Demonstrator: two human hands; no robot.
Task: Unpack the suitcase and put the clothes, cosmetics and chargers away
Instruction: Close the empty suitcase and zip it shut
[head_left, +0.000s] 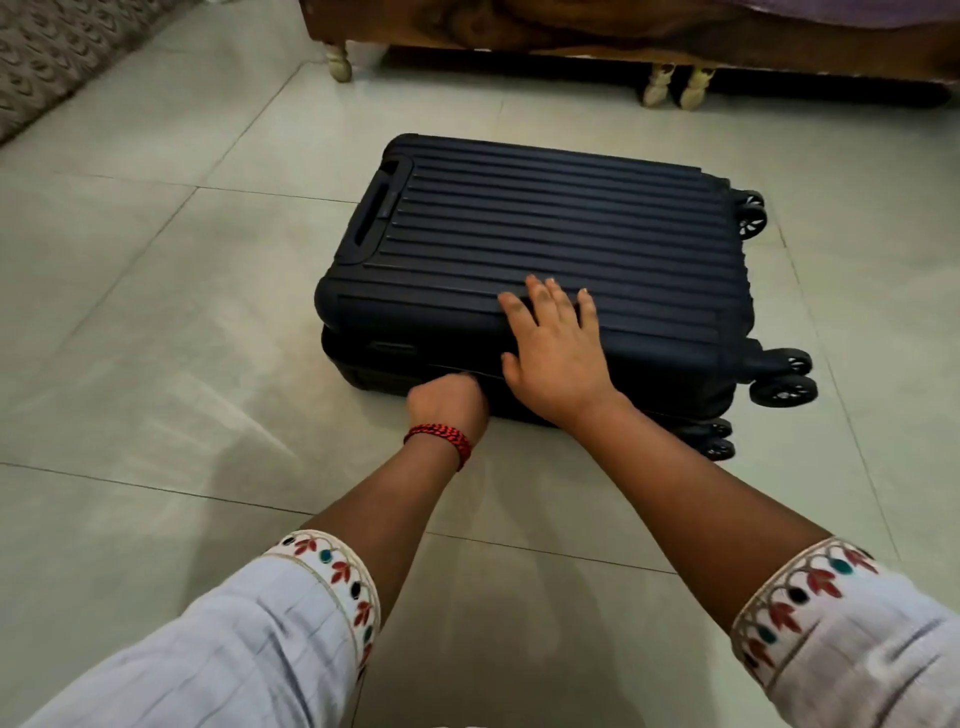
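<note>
Suitcase (545, 234) lies flat and closed on the floor (156, 312), bed (571, 31) beyond it. Right hand (556, 358) presses open-palmed on its lid's near edge, fingers spread. Left hand (447, 402) is curled tight against its front seam; whether it grips anything, can't tell.

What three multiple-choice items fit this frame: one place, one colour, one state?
1. Where is the dark navy ribbed hard-shell suitcase?
A) on the bed
B) on the pale tiled floor
C) on a chair

2. What colour is the braided thread bracelet on the left wrist?
A) red and black
B) green
C) white

3. How is the right hand?
A) gripping the handle
B) flat on the lid, fingers straight
C) off the case

Key: 1B, tiles show all round it; 2A, red strands flecked with black; 3B, the palm lies on the ribbed shell.
</note>
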